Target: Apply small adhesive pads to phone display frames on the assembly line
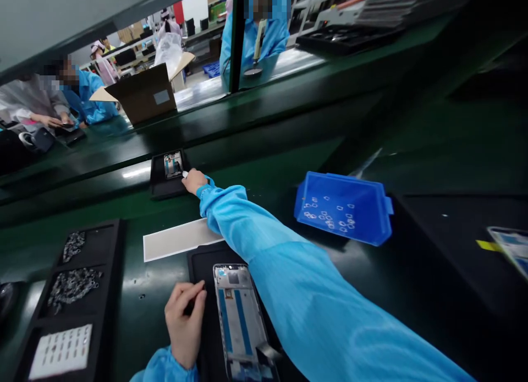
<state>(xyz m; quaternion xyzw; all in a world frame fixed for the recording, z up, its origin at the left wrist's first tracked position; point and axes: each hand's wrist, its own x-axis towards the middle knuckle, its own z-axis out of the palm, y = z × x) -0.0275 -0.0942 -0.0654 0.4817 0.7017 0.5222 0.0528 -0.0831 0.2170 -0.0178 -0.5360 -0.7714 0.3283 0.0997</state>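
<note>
My right hand is stretched far forward, at the right edge of a small black tray that holds a phone part. Something white shows at its fingertip; the other fingers are mostly hidden. Near me, my left hand is closed, thumb and forefinger pinched together. Whatever may be between them is too small to make out. Just to its right an opened phone frame with blue strips lies on a black mat. My right sleeve crosses above the mat and covers part of it.
At left stands a black compartment tray with small dark parts and a white sheet. A pale strip lies beyond the mat. The blue bin at right holds small clear rings. Co-workers sit across the bench near a cardboard box.
</note>
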